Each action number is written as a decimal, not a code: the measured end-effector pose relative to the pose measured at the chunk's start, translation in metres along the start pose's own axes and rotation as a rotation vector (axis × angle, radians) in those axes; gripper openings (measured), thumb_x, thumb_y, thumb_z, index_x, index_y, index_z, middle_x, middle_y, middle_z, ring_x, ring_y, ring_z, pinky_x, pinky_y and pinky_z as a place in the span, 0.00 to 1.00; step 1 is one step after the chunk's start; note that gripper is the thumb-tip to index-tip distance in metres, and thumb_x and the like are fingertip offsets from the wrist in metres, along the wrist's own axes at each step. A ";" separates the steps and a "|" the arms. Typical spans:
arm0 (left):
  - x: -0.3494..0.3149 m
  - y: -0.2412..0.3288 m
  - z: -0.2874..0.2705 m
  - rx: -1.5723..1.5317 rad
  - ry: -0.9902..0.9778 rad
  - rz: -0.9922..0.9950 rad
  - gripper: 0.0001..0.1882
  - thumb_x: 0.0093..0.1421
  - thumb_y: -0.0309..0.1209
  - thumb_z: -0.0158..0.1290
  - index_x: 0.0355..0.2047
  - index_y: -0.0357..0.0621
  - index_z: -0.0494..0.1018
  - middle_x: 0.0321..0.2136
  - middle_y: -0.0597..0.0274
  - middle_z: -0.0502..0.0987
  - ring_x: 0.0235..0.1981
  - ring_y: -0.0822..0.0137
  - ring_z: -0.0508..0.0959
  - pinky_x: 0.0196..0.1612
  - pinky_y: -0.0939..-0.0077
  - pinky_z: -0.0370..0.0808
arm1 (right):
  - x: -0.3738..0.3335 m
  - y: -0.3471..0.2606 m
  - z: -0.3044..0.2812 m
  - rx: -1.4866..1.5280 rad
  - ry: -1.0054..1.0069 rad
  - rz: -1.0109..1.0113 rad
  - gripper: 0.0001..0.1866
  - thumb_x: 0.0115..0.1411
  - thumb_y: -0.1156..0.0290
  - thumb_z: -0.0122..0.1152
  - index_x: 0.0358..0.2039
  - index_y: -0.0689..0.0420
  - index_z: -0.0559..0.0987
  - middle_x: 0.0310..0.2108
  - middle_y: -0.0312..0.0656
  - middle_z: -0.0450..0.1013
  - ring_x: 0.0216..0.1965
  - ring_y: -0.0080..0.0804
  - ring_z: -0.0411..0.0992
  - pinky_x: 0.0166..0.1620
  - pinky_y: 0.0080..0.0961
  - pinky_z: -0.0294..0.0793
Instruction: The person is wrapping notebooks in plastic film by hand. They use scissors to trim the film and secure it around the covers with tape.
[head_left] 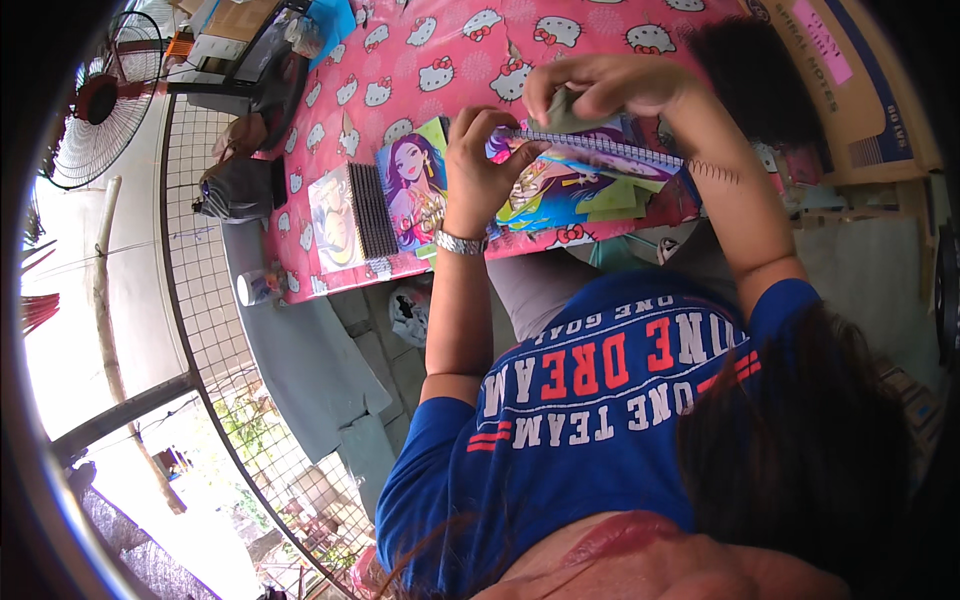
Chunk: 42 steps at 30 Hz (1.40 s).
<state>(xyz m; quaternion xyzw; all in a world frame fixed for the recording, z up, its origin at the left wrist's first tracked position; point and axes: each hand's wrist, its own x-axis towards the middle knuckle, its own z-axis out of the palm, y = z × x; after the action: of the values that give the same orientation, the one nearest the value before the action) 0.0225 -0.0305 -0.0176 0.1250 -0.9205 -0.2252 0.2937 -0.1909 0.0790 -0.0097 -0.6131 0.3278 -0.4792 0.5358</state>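
My left hand (480,165) pinches the left end of a notebook (610,155), tilted with its punched, coil-threaded edge up. A dark spiral coil (715,172) sticks out past the notebook's right end, below my right forearm. Over the far side of that edge my right hand (625,88) has its fingers curled at a grey-green piece (577,112); what it is, I cannot make out. Under and beside the notebook lie bright covers with drawn figures, one a purple-haired figure (408,185) left of my left hand. Farther left rests a stack of coil-bound notebooks (340,218).
A pink cartoon-cat cloth covers the table (400,60). A dark bristly heap (755,90) and a cardboard box (860,80) stand at the right. Along the left are a fan (100,100), a dark bag (240,185), a white-lidded container (258,288) and a wire-mesh screen (200,230).
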 end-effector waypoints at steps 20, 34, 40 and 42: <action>-0.012 -0.004 0.007 -0.649 0.142 -0.448 0.09 0.57 0.18 0.61 0.39 0.34 0.77 0.31 0.61 0.80 0.25 0.77 0.78 0.29 0.84 0.74 | -0.078 0.086 -0.051 -1.261 0.781 0.710 0.26 0.58 0.48 0.65 0.48 0.54 0.77 0.49 0.46 0.73 0.52 0.45 0.69 0.54 0.36 0.68; -0.020 0.004 0.029 -0.537 0.378 -0.406 0.10 0.61 0.22 0.60 0.42 0.33 0.75 0.22 0.65 0.78 0.24 0.75 0.81 0.30 0.85 0.74 | -0.147 0.103 0.086 -1.000 1.178 0.248 0.29 0.55 0.65 0.68 0.57 0.60 0.73 0.53 0.49 0.72 0.56 0.47 0.68 0.57 0.41 0.68; -0.031 0.000 0.025 -0.577 0.343 -0.419 0.10 0.61 0.19 0.57 0.43 0.31 0.75 0.31 0.57 0.82 0.31 0.73 0.82 0.34 0.83 0.76 | -0.042 0.018 0.120 -1.003 0.846 -0.165 0.29 0.49 0.67 0.70 0.53 0.61 0.76 0.49 0.44 0.74 0.51 0.42 0.70 0.55 0.39 0.69; -0.034 -0.004 0.029 -0.555 0.364 -0.405 0.10 0.61 0.17 0.56 0.44 0.30 0.76 0.33 0.57 0.83 0.34 0.73 0.82 0.37 0.82 0.77 | -0.026 0.016 0.123 -1.064 0.809 -0.202 0.28 0.48 0.68 0.70 0.51 0.62 0.77 0.48 0.43 0.74 0.51 0.40 0.70 0.54 0.39 0.69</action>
<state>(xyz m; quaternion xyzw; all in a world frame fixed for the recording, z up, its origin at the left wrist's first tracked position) 0.0330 -0.0115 -0.0568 0.2581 -0.7140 -0.4932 0.4246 -0.0823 0.1418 -0.0277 -0.5932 0.6352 -0.4919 -0.0515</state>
